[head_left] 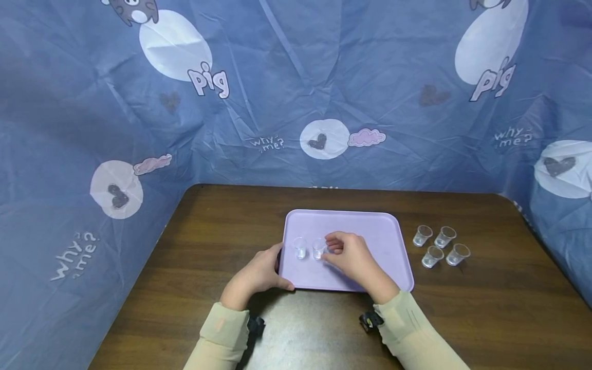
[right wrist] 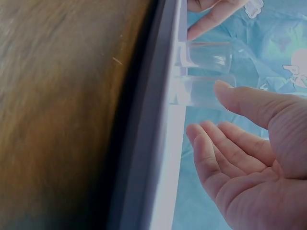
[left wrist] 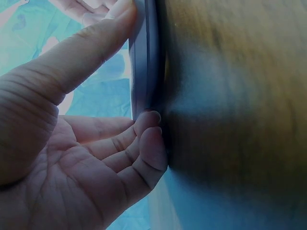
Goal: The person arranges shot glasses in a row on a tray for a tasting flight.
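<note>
My left hand (head_left: 261,271) curls its fingers round the tray (head_left: 342,223); my right hand (head_left: 353,258), fingers loosely parted, holds nothing, but a careless sweep could topple the adjacent cup (head_left: 318,250).

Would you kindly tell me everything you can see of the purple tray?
The tray is pale purple, rectangular with rounded corners and a low raised rim, and looks like plastic. It lies on the brown table. Two small clear cups stand on its left part. The left hand holds its near left corner, thumb at the near edge and fingers along the left side; the right hand extends over its near edge.
</note>
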The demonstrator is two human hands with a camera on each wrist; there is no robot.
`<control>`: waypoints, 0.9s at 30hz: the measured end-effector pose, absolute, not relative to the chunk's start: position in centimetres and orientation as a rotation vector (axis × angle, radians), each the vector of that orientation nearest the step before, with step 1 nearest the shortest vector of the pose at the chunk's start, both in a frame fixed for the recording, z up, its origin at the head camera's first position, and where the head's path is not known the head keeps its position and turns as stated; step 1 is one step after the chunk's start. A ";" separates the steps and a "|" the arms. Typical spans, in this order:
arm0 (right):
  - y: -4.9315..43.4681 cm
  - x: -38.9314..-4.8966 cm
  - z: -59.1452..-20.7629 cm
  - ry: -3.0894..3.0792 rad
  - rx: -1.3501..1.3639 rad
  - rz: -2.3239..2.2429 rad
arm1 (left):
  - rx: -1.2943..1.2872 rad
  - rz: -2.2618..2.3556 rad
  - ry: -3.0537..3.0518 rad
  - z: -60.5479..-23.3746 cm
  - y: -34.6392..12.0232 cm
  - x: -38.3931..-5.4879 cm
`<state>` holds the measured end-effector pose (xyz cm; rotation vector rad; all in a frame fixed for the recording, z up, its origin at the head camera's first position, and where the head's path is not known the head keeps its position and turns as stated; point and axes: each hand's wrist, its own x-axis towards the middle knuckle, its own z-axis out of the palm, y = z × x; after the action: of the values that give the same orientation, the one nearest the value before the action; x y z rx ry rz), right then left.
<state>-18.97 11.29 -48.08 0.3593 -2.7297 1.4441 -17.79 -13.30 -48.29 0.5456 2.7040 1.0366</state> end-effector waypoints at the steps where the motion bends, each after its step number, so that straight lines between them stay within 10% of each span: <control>1: 11.4 -18.9 -48.0 -2.730 0.362 1.444 | 0.546 1.035 2.705 -48.3 -13.3 -17.8; 27: 15.2 -17.0 -46.4 -2.618 0.351 1.402 | 0.537 1.044 2.688 -48.4 -13.4 -17.9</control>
<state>-16.99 15.19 -46.42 0.3511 -2.6176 1.4016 -17.92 -13.35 -48.41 0.5366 2.6884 1.0436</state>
